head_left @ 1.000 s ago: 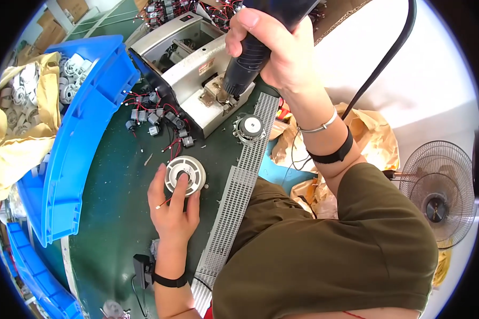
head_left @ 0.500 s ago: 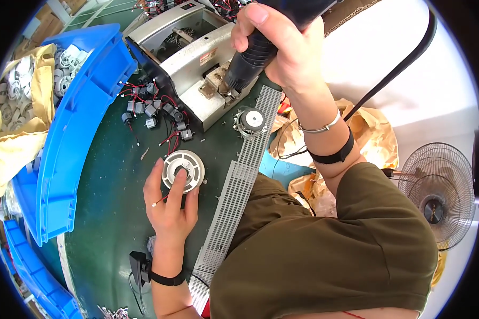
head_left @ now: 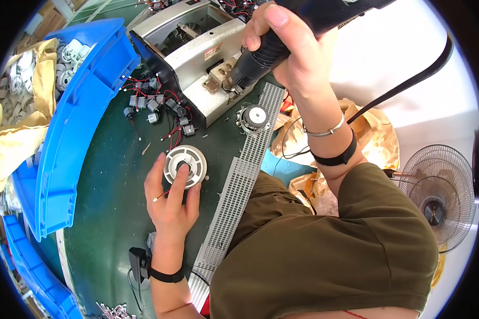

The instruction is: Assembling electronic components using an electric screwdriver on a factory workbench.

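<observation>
Perhaps the disc can slip, because our left hand holds it by fingertips; our right hand grips the driver.

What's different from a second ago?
The right hand has tipped the top of the black tool farther right, and the black cable has swung right and down. Nothing was grabbed or let go: that hand still grips the tool, its tip at the metal machine, and the left hand stays on the white round part.
</observation>
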Tool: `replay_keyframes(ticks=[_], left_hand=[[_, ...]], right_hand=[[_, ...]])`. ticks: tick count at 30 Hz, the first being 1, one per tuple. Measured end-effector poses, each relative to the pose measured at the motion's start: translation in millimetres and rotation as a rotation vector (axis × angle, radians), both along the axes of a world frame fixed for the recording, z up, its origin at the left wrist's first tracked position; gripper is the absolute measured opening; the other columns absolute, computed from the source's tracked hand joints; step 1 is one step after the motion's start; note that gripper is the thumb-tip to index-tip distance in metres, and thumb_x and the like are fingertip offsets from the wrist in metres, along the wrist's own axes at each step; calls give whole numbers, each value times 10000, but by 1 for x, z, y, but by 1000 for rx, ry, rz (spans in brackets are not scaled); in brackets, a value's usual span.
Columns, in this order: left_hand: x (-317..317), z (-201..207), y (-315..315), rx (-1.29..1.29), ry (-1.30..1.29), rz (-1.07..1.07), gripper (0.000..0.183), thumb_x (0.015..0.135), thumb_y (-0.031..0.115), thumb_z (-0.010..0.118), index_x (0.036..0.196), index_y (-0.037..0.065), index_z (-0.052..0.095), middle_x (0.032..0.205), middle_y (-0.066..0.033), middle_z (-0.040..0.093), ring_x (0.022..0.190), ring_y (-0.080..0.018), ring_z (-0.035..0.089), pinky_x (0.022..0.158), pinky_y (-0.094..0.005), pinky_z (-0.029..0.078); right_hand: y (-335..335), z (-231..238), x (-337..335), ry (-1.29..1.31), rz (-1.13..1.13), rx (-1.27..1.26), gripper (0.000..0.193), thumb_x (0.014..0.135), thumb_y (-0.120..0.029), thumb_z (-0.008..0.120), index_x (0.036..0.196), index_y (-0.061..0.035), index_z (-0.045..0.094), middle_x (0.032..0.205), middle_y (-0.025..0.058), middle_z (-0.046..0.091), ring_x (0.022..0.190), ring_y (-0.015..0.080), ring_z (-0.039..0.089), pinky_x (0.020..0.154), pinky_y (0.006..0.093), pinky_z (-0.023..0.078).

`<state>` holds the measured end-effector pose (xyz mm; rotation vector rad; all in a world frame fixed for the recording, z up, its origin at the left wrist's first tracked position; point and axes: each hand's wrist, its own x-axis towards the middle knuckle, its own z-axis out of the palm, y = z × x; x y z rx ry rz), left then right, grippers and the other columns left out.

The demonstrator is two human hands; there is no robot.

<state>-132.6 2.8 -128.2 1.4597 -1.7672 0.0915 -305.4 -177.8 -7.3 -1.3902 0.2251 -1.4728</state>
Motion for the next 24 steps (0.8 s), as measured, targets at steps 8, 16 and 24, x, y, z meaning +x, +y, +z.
replay_keyframes(ticks=[8,16,24], left_hand=[[1,-1,-1,-3,5,-3,422,657,74,730,1065,76,625,1232,-221,480,1017,-346,531,818,-391,459],[-3,2,-2,-21,2,-3,408,657,82,734,1052,79,632,1222,-218,494,997,-343,543,807,-386,467],[-1,1,-4,-30,-33,41,398,643,123,760,1018,78,634,1192,-211,521,953,-336,574,767,-382,483]], right_hand=[[-29,-2,5,-33,98,-303,355,806,-19,626,1093,44,427,691,96,564,572,165,567,551,281,467],[-27,-6,-1,-17,115,-455,366,799,-28,635,1093,43,429,668,79,560,562,157,558,543,271,459],[23,12,-7,50,69,54,454,807,-131,627,1149,39,382,640,88,533,538,196,546,542,292,451]])
